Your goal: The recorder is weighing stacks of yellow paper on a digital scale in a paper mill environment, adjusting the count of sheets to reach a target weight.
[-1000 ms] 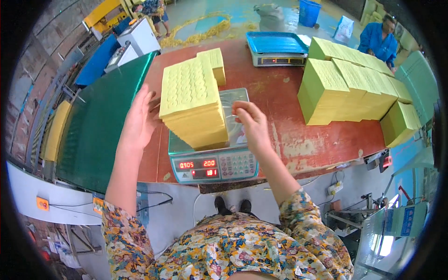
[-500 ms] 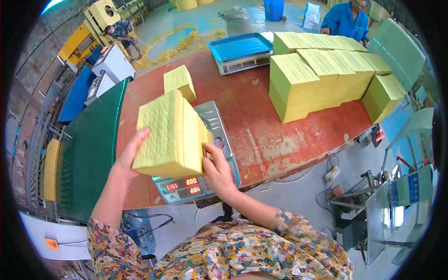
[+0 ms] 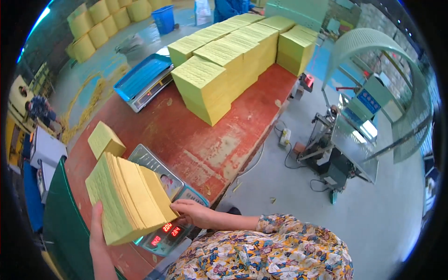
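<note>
A thick stack of yellow embossed paper (image 3: 133, 193) is tilted over a digital scale (image 3: 148, 162), its sheets fanned apart in several layers along the top. My left hand (image 3: 97, 228) grips the stack's left side, thumb up against the patterned face, the other fingers hidden. At the right edge my right hand (image 3: 192, 213) pinches the last sheets between thumb and fingers. Red digits glow on the scale's near panel, partly covered by the stack. Just beyond lies a smaller yellow paper block (image 3: 106, 139) on the red table (image 3: 163, 125).
Tall rows of yellow paper stacks (image 3: 200, 88) fill the table's far side. A second scale with a blue tray (image 3: 143, 77) stands beside them. Right of the table is a metal machine (image 3: 345, 135) with cables on the floor. A person (image 3: 41, 112) is at far left, another (image 3: 228, 9) behind the stacks.
My view has swung right, so the table appears farther left. The held stack has tilted and its sheets have spread apart; both hands are still on it.
</note>
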Motion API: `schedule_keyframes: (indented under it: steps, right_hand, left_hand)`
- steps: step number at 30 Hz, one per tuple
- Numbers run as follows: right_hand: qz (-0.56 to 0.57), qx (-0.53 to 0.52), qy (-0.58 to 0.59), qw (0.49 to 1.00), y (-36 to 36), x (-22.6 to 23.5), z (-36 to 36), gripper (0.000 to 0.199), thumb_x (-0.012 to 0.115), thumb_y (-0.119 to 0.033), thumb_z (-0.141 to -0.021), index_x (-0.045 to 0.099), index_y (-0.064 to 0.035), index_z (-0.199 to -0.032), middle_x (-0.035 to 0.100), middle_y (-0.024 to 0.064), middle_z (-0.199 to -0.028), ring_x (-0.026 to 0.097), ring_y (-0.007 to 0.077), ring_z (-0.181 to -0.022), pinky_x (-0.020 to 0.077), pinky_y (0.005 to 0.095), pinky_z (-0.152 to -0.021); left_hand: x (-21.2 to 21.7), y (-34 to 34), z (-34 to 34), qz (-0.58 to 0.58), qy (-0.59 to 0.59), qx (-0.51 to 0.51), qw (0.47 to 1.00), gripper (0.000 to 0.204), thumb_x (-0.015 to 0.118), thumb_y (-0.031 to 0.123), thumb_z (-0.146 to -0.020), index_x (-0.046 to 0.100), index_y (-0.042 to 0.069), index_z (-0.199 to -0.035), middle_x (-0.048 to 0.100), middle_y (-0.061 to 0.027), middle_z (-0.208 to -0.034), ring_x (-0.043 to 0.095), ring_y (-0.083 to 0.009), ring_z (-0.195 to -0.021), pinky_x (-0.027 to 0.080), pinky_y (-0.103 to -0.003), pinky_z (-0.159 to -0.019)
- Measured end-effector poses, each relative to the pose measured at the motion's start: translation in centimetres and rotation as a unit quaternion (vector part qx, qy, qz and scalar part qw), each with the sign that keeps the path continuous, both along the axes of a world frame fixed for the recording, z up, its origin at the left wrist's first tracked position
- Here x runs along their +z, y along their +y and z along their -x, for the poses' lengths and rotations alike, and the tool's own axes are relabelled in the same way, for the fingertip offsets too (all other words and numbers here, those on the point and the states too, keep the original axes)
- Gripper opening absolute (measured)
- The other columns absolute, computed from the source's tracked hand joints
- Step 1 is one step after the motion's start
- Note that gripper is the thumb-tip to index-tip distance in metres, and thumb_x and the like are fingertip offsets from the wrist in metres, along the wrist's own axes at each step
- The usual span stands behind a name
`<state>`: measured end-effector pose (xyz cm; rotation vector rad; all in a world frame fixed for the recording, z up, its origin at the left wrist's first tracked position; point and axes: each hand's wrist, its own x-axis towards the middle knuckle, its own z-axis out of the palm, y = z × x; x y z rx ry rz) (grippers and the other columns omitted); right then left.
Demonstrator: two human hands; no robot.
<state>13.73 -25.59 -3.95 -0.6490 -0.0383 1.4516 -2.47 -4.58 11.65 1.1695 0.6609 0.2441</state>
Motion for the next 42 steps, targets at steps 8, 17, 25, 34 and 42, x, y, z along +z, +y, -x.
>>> schedule_keyframes:
  steps: [8, 17, 25, 34, 42]
  right_hand:
    - [0.054, -0.128, -0.164, 0.977, -7.9, 1.2, -6.3, 0.044, 0.053, -0.039, -0.097, 0.056, -0.0054, -0.126, 0.062, 0.0042, -0.116, 0.056, 0.0168, -0.108, 0.0521, 0.0352, -0.082]
    - [0.139, -0.270, -0.196, 0.932, -20.3, -4.5, -24.2, 0.042, 0.052, -0.041, -0.096, 0.062, -0.0057, -0.117, 0.064, 0.0015, -0.107, 0.059, 0.0105, -0.095, 0.0508, 0.0305, -0.070]
    - [0.217, -0.340, -0.212, 0.890, -29.0, -3.7, -45.7, 0.047, 0.049, -0.044, -0.096, 0.059, -0.0064, -0.122, 0.066, 0.0066, -0.105, 0.066, 0.0205, -0.090, 0.0555, 0.0347, -0.073]
    - [0.198, -0.469, -0.443, 0.738, -32.2, -2.8, -55.2, 0.052, 0.060, -0.009, -0.089, 0.045, -0.0007, -0.138, 0.059, 0.0133, -0.118, 0.061, 0.0215, -0.106, 0.0518, 0.0311, -0.084]
    - [0.188, -0.399, -0.405, 0.801, -29.6, -2.5, -57.0, 0.054, 0.060, -0.009, -0.090, 0.043, -0.0012, -0.141, 0.059, 0.0140, -0.123, 0.058, 0.0225, -0.108, 0.0490, 0.0309, -0.088]
  left_hand:
    - [1.1, -8.5, -7.9, 0.006, -0.042, -0.083, 0.996, 0.066, 0.049, 0.048, -0.096, 0.037, 0.003, -0.144, 0.051, -0.0137, -0.138, 0.053, -0.0265, -0.122, 0.045, -0.041, -0.101]
    - [-5.3, -19.9, -28.9, 0.064, 0.002, -0.189, 0.980, 0.065, 0.052, 0.048, -0.095, 0.040, 0.002, -0.140, 0.055, -0.0132, -0.132, 0.058, -0.0257, -0.116, 0.047, -0.041, -0.099]
    - [-7.0, -30.7, -53.6, 0.075, 0.010, -0.192, 0.979, 0.071, 0.059, 0.051, -0.090, 0.039, 0.007, -0.141, 0.052, -0.0120, -0.134, 0.053, -0.0258, -0.121, 0.050, -0.052, -0.092]
    - [-7.2, -35.1, -74.9, 0.038, 0.056, -0.185, 0.980, 0.093, 0.056, 0.070, -0.080, 0.027, 0.015, -0.149, 0.029, -0.0192, -0.149, 0.029, -0.0441, -0.135, 0.038, -0.068, -0.096]
    - [-7.8, -34.7, -78.4, 0.135, 0.050, -0.179, 0.973, 0.101, 0.061, 0.070, -0.077, 0.022, 0.015, -0.152, 0.018, -0.0163, -0.158, 0.020, -0.0386, -0.142, 0.026, -0.070, -0.103]
